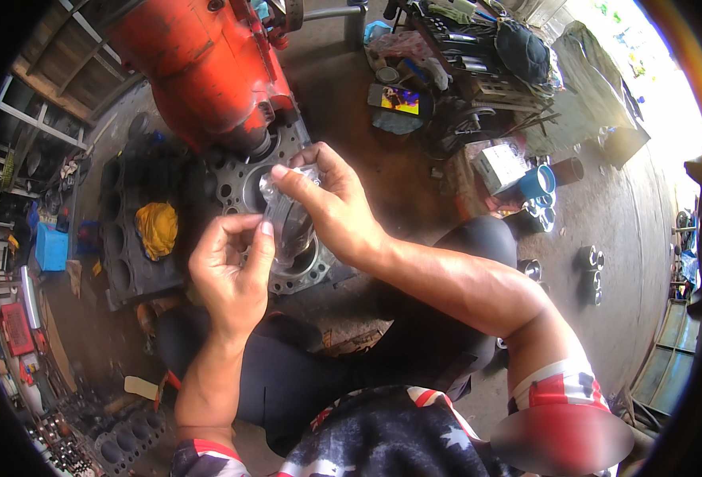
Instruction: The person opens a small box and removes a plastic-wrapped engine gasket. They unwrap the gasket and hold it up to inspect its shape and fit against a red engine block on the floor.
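Note:
A small clear plastic bag point(281, 213) is held up between my two hands, over a metal engine block point(230, 176) with round cylinder bores. My right hand point(336, 208) grips the bag's upper end between thumb and fingers. Lower down, the thumb and index finger of my left hand point(232, 266) pinch its left edge. Glare and creases keep me from telling what, if anything, lies inside the bag. Just beyond my hands, the lower end of a red machine point(200, 71) stands over the block's bores.
To the left lies a dark engine block point(116, 211) with a yellow cloth point(158, 230) on it. A blue box point(51, 246) stands farther left. On the right are a white box point(500, 165), a blue cup point(537, 183) and several metal cylinders point(591, 274). A tool-covered bench point(478, 67) stands far right.

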